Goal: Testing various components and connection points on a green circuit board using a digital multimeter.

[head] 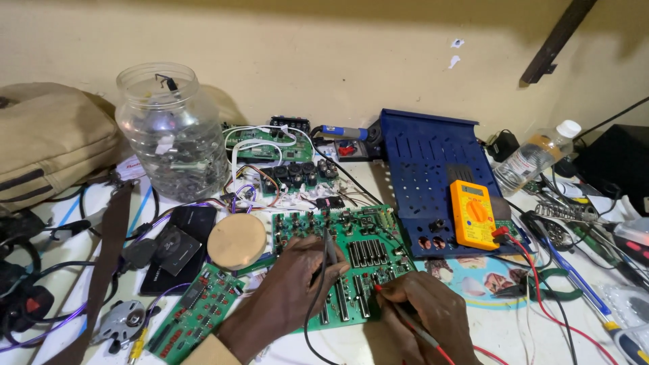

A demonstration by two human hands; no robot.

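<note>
Large green circuit board, flat, rigid, densely studded with black components and rows of long dark slotted parts, lies near the front edge of the tabletop, roughly centre. Left hand rests on the board's left half, fingers curled and pinched around a thin black probe held upright, its black lead trailing down toward the front edge. Right hand sits at the board's front right corner, fingers closed in a pen-like pinch on a slim red probe, tip touching the board just beside the slotted parts. Both hands close together, not touching.

Just right of the board: blue perforated metal chassis, tilted up toward the wall, with a yellow multimeter lying on it, red and black leads running off it. Left of the board: round tan wooden disc, smaller green circuit board, black flat cases. Rear left: clear ribbed plastic jar full of small parts, khaki fabric bag at the left edge. Right edge cluttered with tangled wires, tools, a plastic bottle.
</note>
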